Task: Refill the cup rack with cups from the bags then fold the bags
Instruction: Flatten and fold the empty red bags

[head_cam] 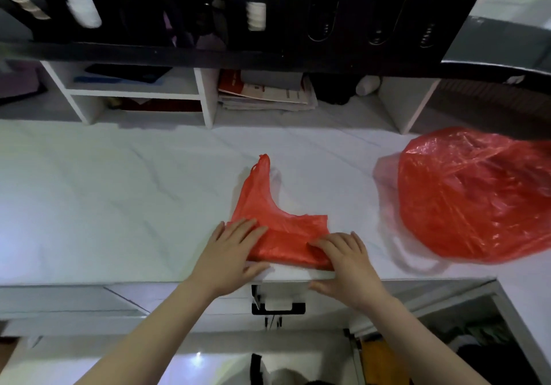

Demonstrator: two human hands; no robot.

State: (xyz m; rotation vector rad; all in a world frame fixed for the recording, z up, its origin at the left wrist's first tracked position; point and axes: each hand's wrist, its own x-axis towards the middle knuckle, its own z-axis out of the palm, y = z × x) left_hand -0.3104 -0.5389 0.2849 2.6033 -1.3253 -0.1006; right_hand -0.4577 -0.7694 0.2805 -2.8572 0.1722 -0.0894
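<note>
A flattened red plastic bag (pixel 277 223) lies at the counter's near edge, its lower part rolled over and one handle pointing away from me. My left hand (pixel 235 253) presses flat on the bag's left side. My right hand (pixel 346 256) grips the folded edge on the right, fingers curled over it. A second red bag (pixel 474 196), puffed up and crumpled, sits at the right of the counter. The black cup rack (pixel 298 20) hangs across the top, with stacks of white cups (pixel 256 14) showing through its slots.
The white marble counter (pixel 119 199) stretches left. White shelf dividers (pixel 205 98) at the back hold papers and dark items. Below the counter edge is a drawer with a black handle (pixel 278 307); an open cabinet is at lower right.
</note>
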